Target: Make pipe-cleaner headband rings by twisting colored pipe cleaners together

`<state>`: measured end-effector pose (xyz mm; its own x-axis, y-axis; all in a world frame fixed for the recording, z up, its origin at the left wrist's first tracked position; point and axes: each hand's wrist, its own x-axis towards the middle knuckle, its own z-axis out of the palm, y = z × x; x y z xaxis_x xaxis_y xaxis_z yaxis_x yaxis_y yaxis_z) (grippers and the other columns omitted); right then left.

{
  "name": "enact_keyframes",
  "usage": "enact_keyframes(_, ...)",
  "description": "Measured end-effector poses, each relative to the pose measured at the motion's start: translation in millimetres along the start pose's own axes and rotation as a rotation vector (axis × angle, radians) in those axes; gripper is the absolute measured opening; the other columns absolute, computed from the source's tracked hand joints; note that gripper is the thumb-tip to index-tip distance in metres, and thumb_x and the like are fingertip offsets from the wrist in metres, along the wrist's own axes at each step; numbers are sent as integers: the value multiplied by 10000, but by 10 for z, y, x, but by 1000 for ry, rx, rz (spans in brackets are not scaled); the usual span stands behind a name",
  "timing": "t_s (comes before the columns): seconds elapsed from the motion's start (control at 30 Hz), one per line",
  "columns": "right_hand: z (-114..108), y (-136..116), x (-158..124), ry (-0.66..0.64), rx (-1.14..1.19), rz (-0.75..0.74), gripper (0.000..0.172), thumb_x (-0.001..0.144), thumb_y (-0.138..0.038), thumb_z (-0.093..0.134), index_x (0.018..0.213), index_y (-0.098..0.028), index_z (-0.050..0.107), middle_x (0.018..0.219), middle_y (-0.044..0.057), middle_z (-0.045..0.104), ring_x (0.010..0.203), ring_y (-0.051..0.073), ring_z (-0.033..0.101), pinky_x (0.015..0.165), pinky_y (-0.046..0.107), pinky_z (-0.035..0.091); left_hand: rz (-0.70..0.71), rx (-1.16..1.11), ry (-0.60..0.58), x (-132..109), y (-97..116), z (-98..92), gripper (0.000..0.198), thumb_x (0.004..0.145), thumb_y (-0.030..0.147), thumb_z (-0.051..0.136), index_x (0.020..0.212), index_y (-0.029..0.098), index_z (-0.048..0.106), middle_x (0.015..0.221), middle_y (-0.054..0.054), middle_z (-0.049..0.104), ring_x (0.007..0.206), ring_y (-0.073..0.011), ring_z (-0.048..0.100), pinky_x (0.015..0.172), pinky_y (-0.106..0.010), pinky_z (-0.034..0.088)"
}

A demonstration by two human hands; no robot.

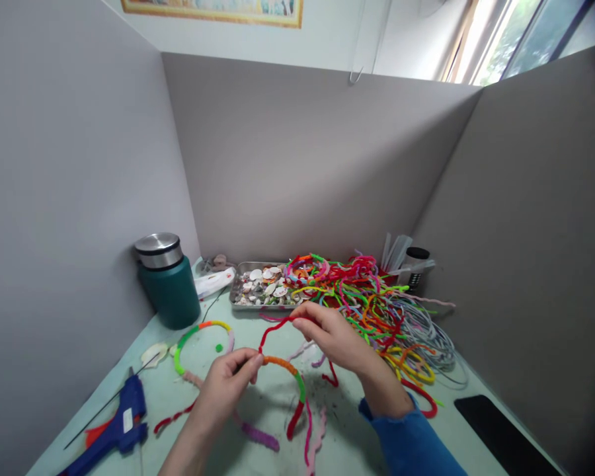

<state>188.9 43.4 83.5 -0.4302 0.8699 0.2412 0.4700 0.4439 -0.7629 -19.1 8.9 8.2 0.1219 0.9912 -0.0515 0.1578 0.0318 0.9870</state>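
Observation:
My left hand (228, 382) pinches one end of a curved band wrapped in orange, green and red pipe cleaner (290, 377), held just above the table. My right hand (333, 334), in a blue sleeve, is closed on a red pipe cleaner (272, 327) that runs down to the band where my left fingers grip it. A second curved band in green, orange, yellow and pink (198, 337) lies flat on the table to the left.
A tangled heap of coloured pipe cleaners (371, 297) fills the right of the pale green table (486, 383). A metal tray of shells (262, 287) stands behind, a green flask (167, 281) at left, a blue glue gun (112, 430) at front left, a black phone (503, 433) at right.

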Motion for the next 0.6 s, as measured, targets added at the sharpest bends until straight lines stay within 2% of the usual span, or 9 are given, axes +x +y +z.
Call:
enact_keyframes(0.13,24,22,19,-61,-34,-47,198,875,-214,446,802,-170,625,727,-9,587,658,98,507,589,196,362,-1,-87,-32,-9,17,34,365,788,463,535,594,161,468,517,72,337,446,-57,220,428,-207,135)
enact_keyframes(0.23,46,51,37,-124,-80,-85,158,817,-166,509,790,-168,664,795,16,630,758,124,541,677,215,385,-17,-113,-42,-13,31,48,364,773,470,552,599,158,482,518,70,354,432,-52,221,419,-207,129)
enact_keyframes(0.3,73,71,48,-137,-54,-74,147,796,-170,529,774,-168,674,775,17,635,751,131,542,673,222,389,-28,-119,-40,-17,40,52,366,760,474,566,597,155,489,519,67,366,428,-50,228,415,-207,129)
enact_keyframes(0.5,215,78,68,-204,337,95,92,747,-233,591,742,-150,630,604,-30,546,557,91,482,522,196,362,-47,-130,-69,-15,35,53,391,766,489,560,584,150,492,498,68,356,419,-51,255,415,-207,137)
enact_keyframes(0.6,282,57,76,-189,469,157,141,720,-276,629,714,-136,607,572,-34,524,524,78,458,483,185,334,-51,-138,-56,-18,31,50,379,760,478,574,587,148,506,459,83,310,416,-52,226,411,-206,128)
